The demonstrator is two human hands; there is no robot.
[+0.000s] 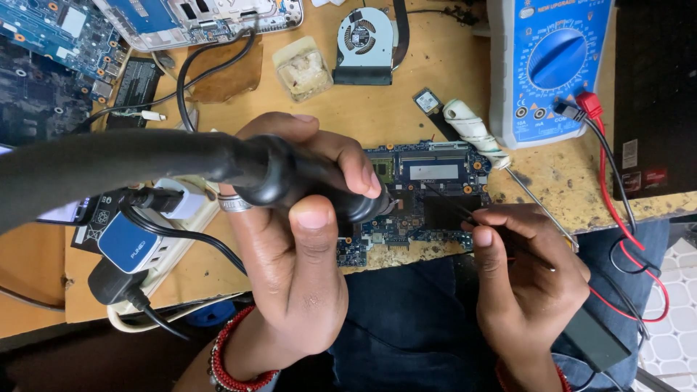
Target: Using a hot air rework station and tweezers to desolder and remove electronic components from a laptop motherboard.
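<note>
A person works over a wooden desk (pixel 406 109), seen from above. At the centre of the frame the left hand (pixel 290 239) holds a thick black hot-air nozzle handle (pixel 290 178), fingers (pixel 348 163) wrapped closed around it and the thumb pressed on top; its heavy black hose runs off toward the left edge. The nozzle tip points down at a blue circuit board (pixel 428 189) lying at the near edge of the desk, centre right of the frame.

The right hand (pixel 530 283), lower right, pinches thin black tweezers (pixel 465 210), fingers closed on them, with the tips resting on or just above the board beside the nozzle tip; I cannot tell whether they touch a part.

The step in hand looks like heating one small spot on the board while the tweezers wait at it. The next move seems to call for a steady nozzle and a light, exact nudge or lift with the tweezers.

In the upper middle sits a small clear tub (pixel 303 67) holding a pale, pasty substance. Beside it lies a cooling fan (pixel 364 43). A blue multimeter (pixel 555 62) stands upper right, with red and black leads trailing down the right side. A white power strip (pixel 156 239) with plugs lies at left, and more circuit boards (pixel 51 51) fill the upper left.
</note>
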